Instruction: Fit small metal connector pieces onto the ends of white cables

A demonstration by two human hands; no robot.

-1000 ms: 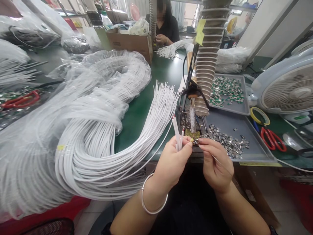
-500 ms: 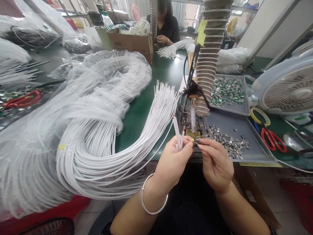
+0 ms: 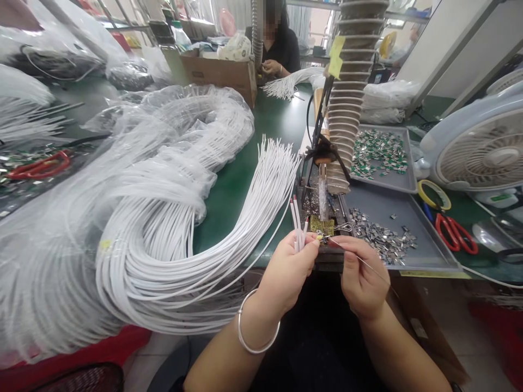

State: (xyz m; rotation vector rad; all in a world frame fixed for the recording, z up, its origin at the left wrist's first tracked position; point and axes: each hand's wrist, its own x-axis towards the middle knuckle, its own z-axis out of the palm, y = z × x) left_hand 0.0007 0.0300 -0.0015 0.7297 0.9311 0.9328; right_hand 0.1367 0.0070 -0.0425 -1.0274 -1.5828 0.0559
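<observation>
My left hand (image 3: 288, 277) is closed around a few white cables (image 3: 296, 224), whose reddish ends stick up above the fingers. Between its thumb and index finger is a small part with a yellow bit (image 3: 319, 238); its exact kind is too small to tell. My right hand (image 3: 365, 280) pinches a thin solder wire (image 3: 372, 269), whose front end reaches toward that part. Just above both hands, a soldering iron (image 3: 323, 198) points down over a yellowish sponge-like pad (image 3: 321, 225). A looped metal wire (image 3: 344, 226) sits beside the pad.
A big bundle of white cables (image 3: 163, 272), partly bagged, covers the left. To the right are a tray of metal connectors (image 3: 433, 239), a tray of green-and-silver parts (image 3: 412, 163), red-handled scissors (image 3: 455, 234), tape (image 3: 435, 195) and a fan (image 3: 490, 147). A ribbed hose (image 3: 347, 98) hangs centrally. A person (image 3: 281, 46) sits opposite.
My right hand's fingertips have drawn slightly away to the right from the left fingertips, leaving more solder wire showing. The small part and the cables in my left hand have shifted slightly.
</observation>
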